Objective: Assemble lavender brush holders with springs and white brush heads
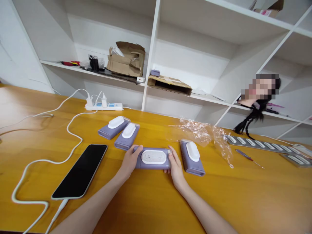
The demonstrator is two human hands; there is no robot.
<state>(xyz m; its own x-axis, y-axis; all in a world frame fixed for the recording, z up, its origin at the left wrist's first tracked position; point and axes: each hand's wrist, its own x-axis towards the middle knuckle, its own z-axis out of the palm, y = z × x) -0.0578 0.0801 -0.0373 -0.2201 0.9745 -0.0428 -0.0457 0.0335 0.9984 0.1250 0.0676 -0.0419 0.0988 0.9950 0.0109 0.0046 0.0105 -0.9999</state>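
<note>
Between my hands is a purple rectangular device point(154, 157) with a white oval frame on top; small dark specks show inside the oval. My left hand point(130, 160) grips its left end, thumb over the top edge. At the right end, my right hand point(175, 165) holds it with fingers wrapped around the side. Two similar purple devices with raised white oval caps lie just beyond my left hand, one nearer point(128, 131) and one farther back point(114, 125). Another capped purple device point(193, 152) lies to the right of my right hand.
A black-screened phone point(80, 172) with a white cable lies left. Behind stands a power strip point(112, 106). Crumpled clear plastic point(197, 131), a screwdriver point(244, 154) and a grey strip of white pieces point(263, 145) lie right. Shelves hold cardboard boxes point(129, 60) and a dark-haired mannequin head point(248, 102).
</note>
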